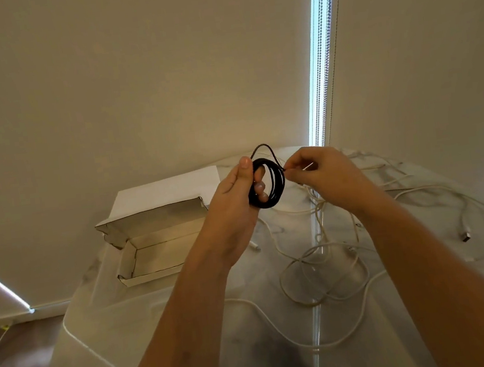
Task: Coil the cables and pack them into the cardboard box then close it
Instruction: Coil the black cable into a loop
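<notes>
Step in hand, by look of it: finishing black coil (pixel 268 188), tail end being wrapped or tucked. Keep loops tight, same size; feed tail through centre snugly so coil won't spring apart in box (pixel 154 247).

Left hand (pixel 237 193): fingers curled through coil, thumb on top, gripping it above worktop (pixel 166 321). Right hand (pixel 321 171): fingertips pinching cable's free end just beside coil.

Box open, empty, left of hands. White cables (pixel 323 276) loose, uncoiled, on worktop right.

Dim, warm; daylight via blind gap (pixel 321 53); wide-angle edge warp.
</notes>
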A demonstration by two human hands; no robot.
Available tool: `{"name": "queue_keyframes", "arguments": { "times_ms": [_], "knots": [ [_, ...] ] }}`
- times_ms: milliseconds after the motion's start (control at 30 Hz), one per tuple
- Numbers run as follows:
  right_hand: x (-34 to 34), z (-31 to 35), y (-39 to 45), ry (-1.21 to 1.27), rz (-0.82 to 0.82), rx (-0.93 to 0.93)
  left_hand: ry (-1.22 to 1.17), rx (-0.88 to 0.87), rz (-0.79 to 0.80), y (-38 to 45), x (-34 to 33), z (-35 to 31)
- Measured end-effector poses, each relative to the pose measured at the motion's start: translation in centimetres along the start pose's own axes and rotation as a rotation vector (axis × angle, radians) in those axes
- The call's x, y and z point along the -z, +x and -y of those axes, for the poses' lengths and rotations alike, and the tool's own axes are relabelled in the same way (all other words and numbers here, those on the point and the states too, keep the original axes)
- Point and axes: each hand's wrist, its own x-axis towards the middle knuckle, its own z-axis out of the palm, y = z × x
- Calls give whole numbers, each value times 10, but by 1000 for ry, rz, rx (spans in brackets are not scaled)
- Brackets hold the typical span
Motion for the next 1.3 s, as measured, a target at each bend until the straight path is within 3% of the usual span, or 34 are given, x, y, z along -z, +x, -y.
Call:
{"name": "queue_keyframes", "arguments": {
  "times_ms": [133,233,500,667,867,1100,1233,1300],
  "knots": [
    [-6,17,-6,480,96,-128,-40,34,-19,0,2,-1],
    [-9,25,-7,702,130,-198,-85,57,-48,1,2,0],
    [-18,35,-11,929,254,-301,-134,80,-61,4,5,3],
    [-23,39,-11,901,332,-362,-77,72,-145,6,7,7],
    [-31,44,-14,894,406,-351,192,17,-135,4,12,10],
    [-37,46,-15,765,279,-248,323,-62,-197,8,12,19],
    [-25,47,-15,428,169,-117,315,-97,-290,12,14,16],
    [-21,47,-13,385,149,-110,310,-95,-303,14,13,16]
  ]
}}
